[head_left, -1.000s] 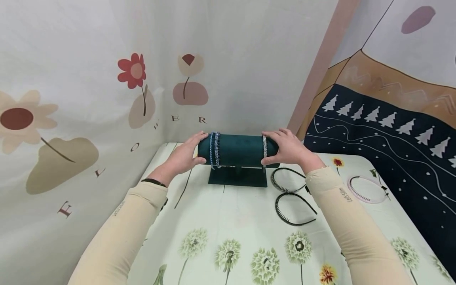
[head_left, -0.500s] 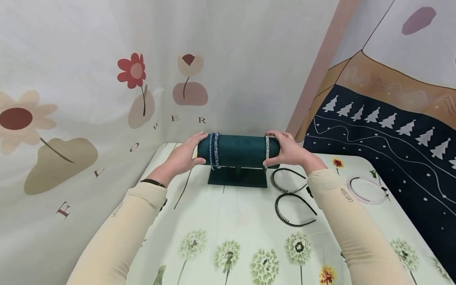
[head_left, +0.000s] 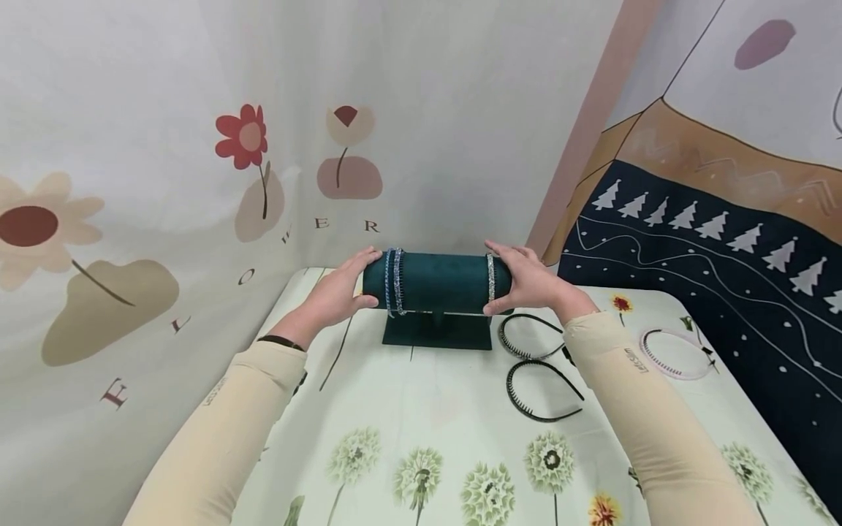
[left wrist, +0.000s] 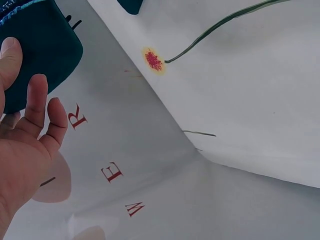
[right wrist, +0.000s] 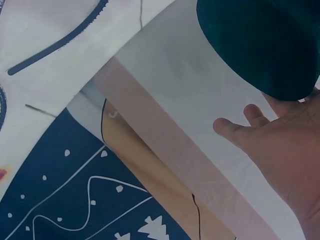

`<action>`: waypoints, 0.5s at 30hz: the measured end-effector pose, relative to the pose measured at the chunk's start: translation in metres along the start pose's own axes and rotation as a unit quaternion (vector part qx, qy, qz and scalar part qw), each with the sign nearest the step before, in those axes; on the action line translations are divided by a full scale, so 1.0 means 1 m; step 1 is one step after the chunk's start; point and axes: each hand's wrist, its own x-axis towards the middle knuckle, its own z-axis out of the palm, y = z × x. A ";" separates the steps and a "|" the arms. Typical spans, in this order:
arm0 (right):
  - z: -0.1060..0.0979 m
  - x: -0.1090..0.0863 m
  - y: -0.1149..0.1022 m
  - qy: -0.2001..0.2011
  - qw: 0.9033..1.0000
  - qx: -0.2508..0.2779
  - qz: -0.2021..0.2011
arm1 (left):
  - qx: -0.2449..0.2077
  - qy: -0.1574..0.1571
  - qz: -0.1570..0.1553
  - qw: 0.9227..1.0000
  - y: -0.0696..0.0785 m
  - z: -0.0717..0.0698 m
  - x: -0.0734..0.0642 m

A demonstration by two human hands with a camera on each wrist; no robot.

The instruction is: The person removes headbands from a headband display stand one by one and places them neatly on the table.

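Observation:
A dark green velvet display stand (head_left: 444,283) with a cylinder on a flat base stands at the back of the table. A blue headband (head_left: 388,283) and a bluish glittery headband (head_left: 397,283) hug its left part. One silver glittery headband (head_left: 490,279) sits near the right end. My left hand (head_left: 334,292) grips the left end, thumb in front, as the left wrist view also shows. My right hand (head_left: 534,282) is around the right end, fingers spread: its thumb tip is by the silver headband's lower end, its index finger raised just above the cylinder. Some fingers are hidden behind.
Two black toothed headbands (head_left: 542,392) lie right of the base. Farther right is a pale pink headband (head_left: 677,354). The dandelion-print tablecloth (head_left: 454,409) meets a printed curtain (head_left: 454,183) close behind the stand.
The silver headband has slid slightly toward the cylinder's right end. My right index finger has lifted a little from the cylinder. The left hand keeps its hold; the view has shifted slightly.

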 end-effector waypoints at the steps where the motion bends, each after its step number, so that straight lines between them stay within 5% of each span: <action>1: 0.000 0.000 0.000 -0.002 1.000 -0.006 -0.001 | 0.000 -0.001 0.000 1.000 0.000 0.000 0.000; 15: -0.004 -0.006 0.009 -0.010 1.000 -0.011 0.021 | 0.000 -0.005 -0.004 1.000 -0.001 0.000 0.002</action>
